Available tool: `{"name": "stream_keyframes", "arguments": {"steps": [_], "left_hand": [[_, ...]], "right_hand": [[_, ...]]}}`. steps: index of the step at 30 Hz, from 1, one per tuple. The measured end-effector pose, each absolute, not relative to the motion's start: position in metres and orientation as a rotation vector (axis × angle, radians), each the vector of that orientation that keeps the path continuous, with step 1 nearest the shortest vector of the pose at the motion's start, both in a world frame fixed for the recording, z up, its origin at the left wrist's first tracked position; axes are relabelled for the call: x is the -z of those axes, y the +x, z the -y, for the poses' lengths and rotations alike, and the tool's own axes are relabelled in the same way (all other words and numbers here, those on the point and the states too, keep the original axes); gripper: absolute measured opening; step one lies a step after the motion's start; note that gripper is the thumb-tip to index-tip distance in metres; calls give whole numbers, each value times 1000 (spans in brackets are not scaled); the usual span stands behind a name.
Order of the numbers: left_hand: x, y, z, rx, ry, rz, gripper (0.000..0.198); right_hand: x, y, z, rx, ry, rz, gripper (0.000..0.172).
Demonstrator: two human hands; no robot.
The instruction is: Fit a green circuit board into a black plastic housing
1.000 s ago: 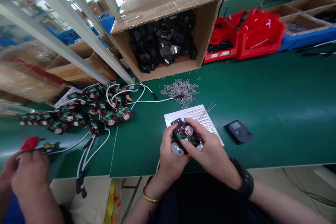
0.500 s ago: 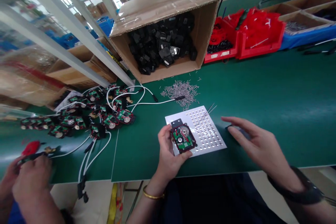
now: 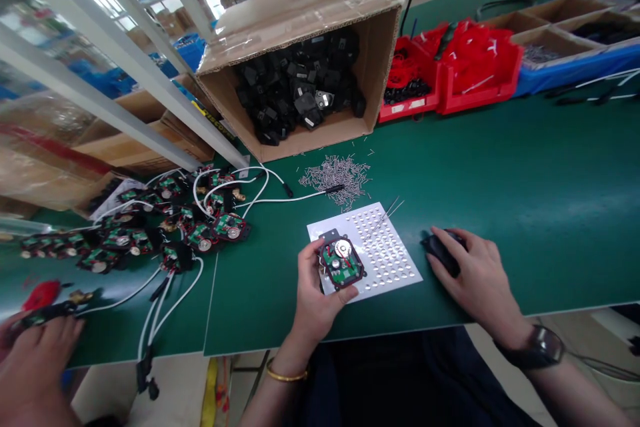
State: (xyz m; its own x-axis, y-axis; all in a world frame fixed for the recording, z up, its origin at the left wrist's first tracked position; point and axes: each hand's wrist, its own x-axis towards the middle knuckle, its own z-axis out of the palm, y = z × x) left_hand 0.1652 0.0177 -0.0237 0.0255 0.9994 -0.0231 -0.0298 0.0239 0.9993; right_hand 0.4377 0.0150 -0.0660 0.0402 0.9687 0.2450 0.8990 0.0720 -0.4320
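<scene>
My left hand [image 3: 314, 293] holds a black open housing [image 3: 340, 261] with a green circuit board and a round metal part inside, over the near corner of a white perforated plate [image 3: 387, 250]. My right hand [image 3: 473, 272] rests on the green table to the right of the plate, fingers closed around a black cover [image 3: 439, 250] lying there. A pile of small metal pins [image 3: 336, 175] lies beyond the plate, and two thin pins rest on its far corner.
A tipped cardboard box [image 3: 300, 60] full of black housings stands at the back. Red bins [image 3: 450, 70] sit to its right. Assembled units with white cables [image 3: 165, 227] crowd the left. Another person's hand [image 3: 35, 360] works at the near left.
My right hand left the housing, swung right and came down on the black cover. My left hand kept the housing, now held alone over the plate.
</scene>
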Motion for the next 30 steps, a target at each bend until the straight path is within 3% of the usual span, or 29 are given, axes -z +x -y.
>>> {"name": "stream_keyframes", "arguments": {"steps": [6, 10, 24, 30], "left_hand": [[-9, 177, -22, -961, 1951, -1355, 56], [-29, 203, -29, -763, 2316, -1388, 51], [-28, 226, -35, -512, 2460, -1496, 52], [-19, 227, -30, -892, 2337, -1431, 49]], "right_hand": [[25, 414, -25, -1250, -1262, 961, 45], [6, 383, -36, -1620, -953, 560, 35], [2, 365, -34, -1548, -854, 868, 21], [-4, 359, -25, -1338, -927, 1013, 38]]}}
